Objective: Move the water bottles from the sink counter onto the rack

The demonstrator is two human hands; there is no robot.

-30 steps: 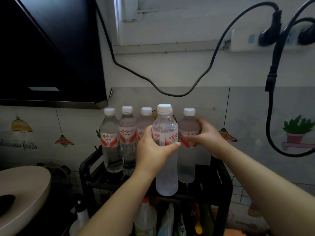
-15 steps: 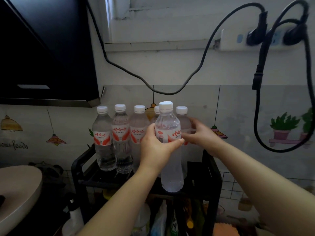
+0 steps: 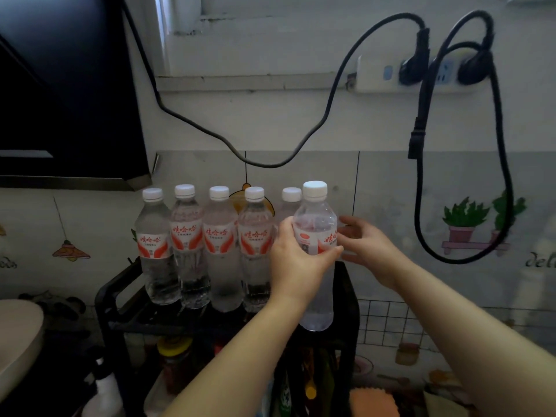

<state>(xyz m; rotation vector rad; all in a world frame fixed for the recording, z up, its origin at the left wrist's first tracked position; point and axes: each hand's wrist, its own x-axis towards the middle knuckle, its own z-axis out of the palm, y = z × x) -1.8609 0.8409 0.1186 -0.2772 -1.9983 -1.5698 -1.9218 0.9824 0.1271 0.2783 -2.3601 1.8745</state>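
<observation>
Several clear water bottles with white caps and red-and-white labels stand in a row [image 3: 188, 245] on the top shelf of a black rack [image 3: 103, 299]. My left hand [image 3: 296, 266] is shut around the label of one more water bottle [image 3: 316, 224], held upright at the right end of the row with its base at the rack's front right corner. Another bottle's cap [image 3: 291, 194] shows just behind it. My right hand [image 3: 368, 246] is beside the held bottle's right side, fingers apart, holding nothing that I can see.
Black cables [image 3: 421, 139] hang from a wall power strip [image 3: 388, 73] above and right of the rack. A dark range hood [image 3: 66, 94] fills the upper left. A beige basin edge [image 3: 18, 335] lies at lower left. Jars and bottles crowd the rack's lower shelf [image 3: 177, 362].
My left hand has carried its bottle right, to the end of the row. My right hand has let go of the back right bottle and opened.
</observation>
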